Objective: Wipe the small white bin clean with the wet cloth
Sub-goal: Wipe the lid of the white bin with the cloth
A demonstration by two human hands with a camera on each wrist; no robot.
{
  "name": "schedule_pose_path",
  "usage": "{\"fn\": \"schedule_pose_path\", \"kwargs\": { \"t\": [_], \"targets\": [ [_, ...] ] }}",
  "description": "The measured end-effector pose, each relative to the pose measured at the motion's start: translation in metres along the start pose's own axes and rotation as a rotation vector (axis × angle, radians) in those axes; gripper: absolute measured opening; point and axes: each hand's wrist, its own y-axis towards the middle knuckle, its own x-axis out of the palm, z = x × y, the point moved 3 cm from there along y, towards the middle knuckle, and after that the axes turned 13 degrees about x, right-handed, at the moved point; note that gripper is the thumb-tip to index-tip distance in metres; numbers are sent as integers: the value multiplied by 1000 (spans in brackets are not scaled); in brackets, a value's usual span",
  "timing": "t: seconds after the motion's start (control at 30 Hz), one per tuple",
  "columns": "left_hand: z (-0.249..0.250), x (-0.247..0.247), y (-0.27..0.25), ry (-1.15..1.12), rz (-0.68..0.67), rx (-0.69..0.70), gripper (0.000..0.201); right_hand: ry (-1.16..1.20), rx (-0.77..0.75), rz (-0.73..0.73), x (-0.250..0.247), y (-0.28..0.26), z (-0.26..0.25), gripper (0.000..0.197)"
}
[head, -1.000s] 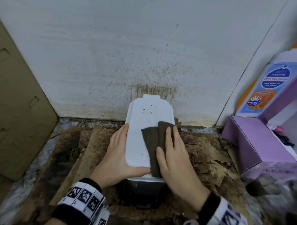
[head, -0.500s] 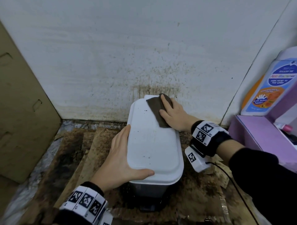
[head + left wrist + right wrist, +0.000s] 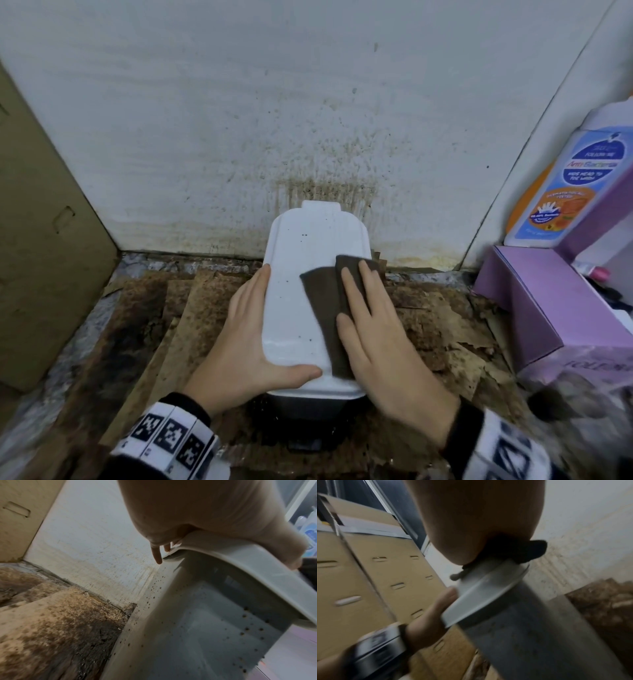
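Dim, flat light on my feeds.
Head edges bow; right wrist smeared, cloth (image 3: pixel 522 550) a dark blur.

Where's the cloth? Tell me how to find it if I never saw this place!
Look at the stained white wall; the small white bin stands in front of it. On the right side of its lid lies the cloth, pressed flat under the right hand. It is the only dark brown thing on that white lid.
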Motion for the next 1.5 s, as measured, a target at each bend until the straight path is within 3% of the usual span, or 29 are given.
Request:
{"fn": "schedule_pose_path", "kwargs": {
  "t": [0.17, 0.33, 0.43, 0.6, 0.8, 1.03, 1.17, 1.33, 1.43, 1.5],
  "targets": [
    [-1, 1, 0, -40, 13, -7, 148, -48, 21, -20, 1, -8, -3, 63],
    [0, 1, -1, -64, -6, -12, 147, -13, 46, -126, -19, 70, 5, 66],
    [1, 0, 1, -74, 2, -9, 146, 8, 53, -115, -29, 121, 10, 68],
    [1, -2, 1, -96, 0, -9, 143, -32, 84, -137, -39, 156, 5, 67],
    [1, -2, 2, -80, 3, -4, 145, -76, 101, -108, -31, 127, 0, 64],
    [1, 0, 0, -58, 8, -5, 146, -105, -3, 1, -4, 15, 2, 66],
    [3, 0, 1, -71, 29, 0, 144, -57, 149, -45, 8, -37, -15, 60],
    [1, 1, 1, -58, 19, 1, 146, -249, -4, 153, 2, -12, -12, 60],
    [1, 1, 0, -51, 5, 3, 146, -120, 79, -41, -13, 43, -3, 62],
    [0, 0, 0, -58, 4, 0, 145, -147, 82, -86, -23, 83, -2, 64]
  ]
}}
